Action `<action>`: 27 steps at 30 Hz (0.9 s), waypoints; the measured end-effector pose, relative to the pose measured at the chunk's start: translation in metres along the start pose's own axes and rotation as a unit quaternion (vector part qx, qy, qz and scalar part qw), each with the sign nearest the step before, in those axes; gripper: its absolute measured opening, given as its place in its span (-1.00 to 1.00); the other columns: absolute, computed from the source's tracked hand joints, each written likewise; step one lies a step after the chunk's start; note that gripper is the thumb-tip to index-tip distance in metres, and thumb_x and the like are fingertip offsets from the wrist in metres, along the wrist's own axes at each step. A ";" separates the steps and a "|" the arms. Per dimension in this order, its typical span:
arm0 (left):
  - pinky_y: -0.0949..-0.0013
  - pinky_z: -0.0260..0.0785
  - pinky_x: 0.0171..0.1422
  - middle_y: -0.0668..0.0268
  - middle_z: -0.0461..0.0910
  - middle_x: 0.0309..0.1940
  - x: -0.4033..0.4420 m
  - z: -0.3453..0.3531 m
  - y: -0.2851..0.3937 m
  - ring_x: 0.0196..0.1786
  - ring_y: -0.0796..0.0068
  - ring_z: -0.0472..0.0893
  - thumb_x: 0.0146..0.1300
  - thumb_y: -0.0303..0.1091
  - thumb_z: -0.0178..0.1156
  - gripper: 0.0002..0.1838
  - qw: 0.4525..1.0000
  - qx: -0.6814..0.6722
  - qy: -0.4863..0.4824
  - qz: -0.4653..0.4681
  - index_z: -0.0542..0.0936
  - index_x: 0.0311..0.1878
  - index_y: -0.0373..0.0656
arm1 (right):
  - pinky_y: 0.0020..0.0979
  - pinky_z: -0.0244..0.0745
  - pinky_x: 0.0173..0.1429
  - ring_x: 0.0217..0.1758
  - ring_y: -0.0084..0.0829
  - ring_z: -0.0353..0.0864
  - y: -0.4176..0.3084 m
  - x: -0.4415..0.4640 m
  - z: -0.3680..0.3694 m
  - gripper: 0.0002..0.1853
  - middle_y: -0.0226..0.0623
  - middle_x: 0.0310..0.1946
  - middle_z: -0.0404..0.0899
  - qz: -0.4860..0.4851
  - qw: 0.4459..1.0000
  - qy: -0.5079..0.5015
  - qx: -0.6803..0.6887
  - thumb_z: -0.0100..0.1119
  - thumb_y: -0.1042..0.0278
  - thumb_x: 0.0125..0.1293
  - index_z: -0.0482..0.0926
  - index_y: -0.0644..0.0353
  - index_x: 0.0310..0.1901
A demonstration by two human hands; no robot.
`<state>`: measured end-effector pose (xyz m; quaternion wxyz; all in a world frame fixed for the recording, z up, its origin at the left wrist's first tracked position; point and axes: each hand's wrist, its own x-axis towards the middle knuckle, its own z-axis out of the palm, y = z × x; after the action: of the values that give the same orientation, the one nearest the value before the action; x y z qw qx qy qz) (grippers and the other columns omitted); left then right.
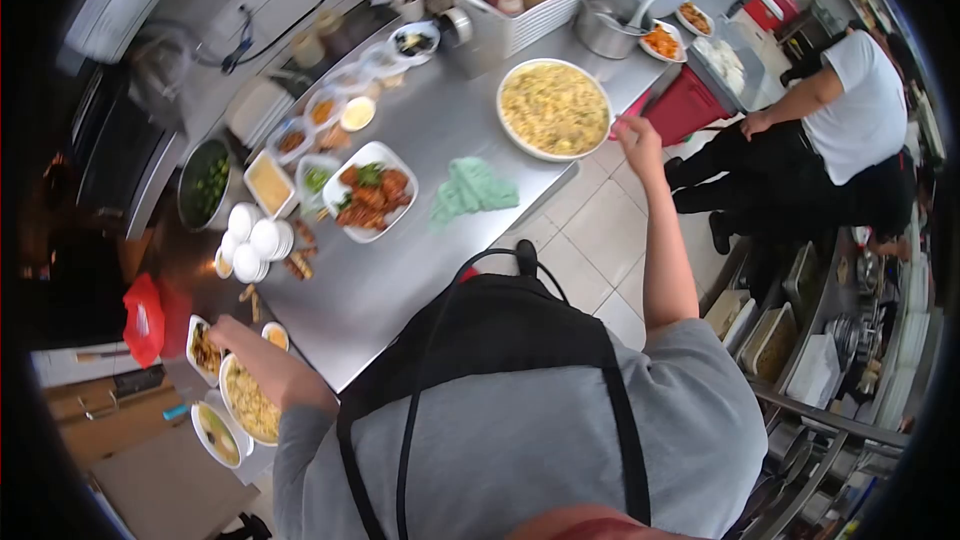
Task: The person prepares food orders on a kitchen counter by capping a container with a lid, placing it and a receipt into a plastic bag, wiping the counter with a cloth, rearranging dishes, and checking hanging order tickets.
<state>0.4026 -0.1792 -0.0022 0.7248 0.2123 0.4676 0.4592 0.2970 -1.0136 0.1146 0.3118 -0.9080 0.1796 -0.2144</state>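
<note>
My right hand [640, 142] is beside the right rim of a wide white bowl [556, 108] full of yellow, egg-like food. Its fingers are loosely bent and a little apart; contact with the rim is not clear. At the lower left, my left hand [230, 336] is closed at the edge of a small white dish [204, 350] holding dark mixed food. Just under that wrist is another white bowl [252, 400] of yellow food, partly covered by my forearm. A green cloth [475, 190] and a white dish of reddish-brown fried pieces [370, 195] lie on the steel table between my hands.
Stacked white cups [258, 240], small tubs and a steel pot of greens [206, 185] line the table's far left side. A white basket of bottles [520, 15] and a steel pot [610, 25] stand at the back. Another person [850, 110] stands at the right.
</note>
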 end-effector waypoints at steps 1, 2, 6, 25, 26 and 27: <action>0.16 0.25 0.06 0.29 0.36 0.04 -0.008 0.001 0.000 0.08 0.26 0.32 0.04 -0.30 0.16 -0.64 1.000 -0.002 0.013 -0.002 0.45 -0.05 -0.13 | -0.40 0.41 -0.12 -0.15 -0.30 0.51 0.025 0.026 -0.008 -0.71 -0.09 -0.23 0.51 0.042 0.996 0.022 0.070 0.13 0.27 0.09 0.53 0.24 -0.19; 0.15 0.23 0.08 0.28 0.34 0.05 -0.017 0.002 -0.001 0.10 0.25 0.31 0.03 -0.30 0.17 -0.63 1.000 -0.001 0.011 0.001 0.45 -0.05 -0.14 | -0.43 0.43 -0.18 -0.21 -0.39 0.52 0.054 0.050 -0.013 -0.72 -0.17 -0.28 0.53 0.082 0.986 0.042 0.142 0.10 0.25 0.12 0.53 0.25 -0.20; 0.14 0.14 0.17 0.27 0.25 0.13 -0.088 0.004 -0.014 0.21 0.25 0.13 0.16 -0.14 0.02 -0.62 0.993 0.027 -0.117 -0.004 0.41 -0.02 -0.15 | -0.40 0.45 -0.37 -0.44 -0.48 0.48 0.153 0.141 -0.036 -0.76 -0.35 -0.47 0.47 0.299 0.843 0.109 0.435 -0.03 0.23 0.21 0.52 0.20 -0.24; 0.40 0.28 0.03 0.22 0.43 -0.05 -0.499 0.107 -0.118 -0.04 0.41 0.45 0.18 -0.22 0.02 -0.60 0.727 0.390 -0.555 0.104 0.39 0.01 -0.29 | -0.42 0.56 -0.49 -0.47 -0.30 0.57 0.320 0.277 -0.067 -0.62 -0.09 -0.43 0.52 0.316 0.881 0.054 0.349 -0.15 0.68 -0.11 0.47 0.47 -0.17; 0.41 0.30 0.00 0.23 0.45 -0.08 -0.531 0.109 -0.132 -0.06 0.44 0.46 0.18 -0.22 0.02 -0.62 0.692 0.412 -0.585 0.094 0.41 -0.02 -0.29 | -0.45 0.55 -0.50 -0.47 -0.34 0.58 0.305 0.266 -0.086 -0.60 -0.12 -0.41 0.53 0.306 0.900 0.049 0.305 -0.14 0.67 -0.12 0.46 0.45 -0.14; 0.42 0.32 -0.03 0.23 0.48 -0.11 -0.561 0.109 -0.145 -0.08 0.47 0.47 0.18 -0.22 0.02 -0.63 0.656 0.432 -0.614 0.083 0.44 -0.04 -0.29 | -0.48 0.54 -0.48 -0.44 -0.38 0.58 0.297 0.257 -0.103 -0.59 -0.15 -0.39 0.54 0.301 0.907 0.025 0.292 -0.13 0.65 -0.11 0.46 0.41 -0.12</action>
<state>0.4866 -0.7220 0.2136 0.6324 0.7729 0.0424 0.0290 0.4044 -1.4025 0.0684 0.6085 -0.6734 0.3812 -0.1760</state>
